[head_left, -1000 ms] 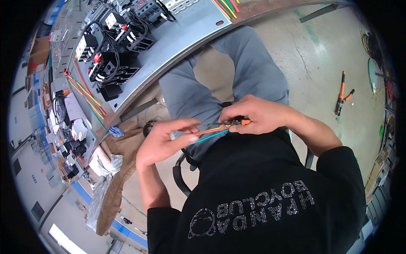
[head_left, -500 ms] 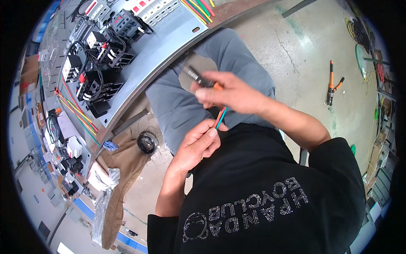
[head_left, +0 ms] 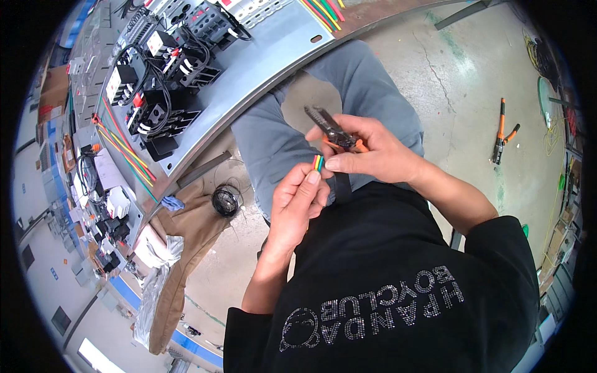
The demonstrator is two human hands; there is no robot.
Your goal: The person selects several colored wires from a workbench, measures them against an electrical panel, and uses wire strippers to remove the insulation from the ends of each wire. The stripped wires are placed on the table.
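Note:
My left hand [head_left: 295, 198] is closed, pinching a small bundle of red, yellow and green wires [head_left: 318, 163] between thumb and fingertips. Only the short upper ends of the wires stick up out of the grip. Close beside them, my right hand [head_left: 382, 152] is wrapped round wire strippers [head_left: 331, 126] with orange handles and dark jaws. The jaws point up and to the left, away from the wires. My right thumb reaches to the wire ends, touching or nearly touching them. Both hands are above my lap.
On the left, a metal panel [head_left: 249, 81] carries black electrical components [head_left: 165, 112] with cables. Loose coloured wires [head_left: 127, 152] lie at its left edge, more [head_left: 323, 13] at the top. Orange-handled pliers [head_left: 501, 133] and a black wire coil [head_left: 226, 201] lie on the floor.
My right hand has come down beside the wires, its thumb now at their ends. The wire strippers were blurred by motion before. Less wire length shows above my left fingers. The view has shifted slightly.

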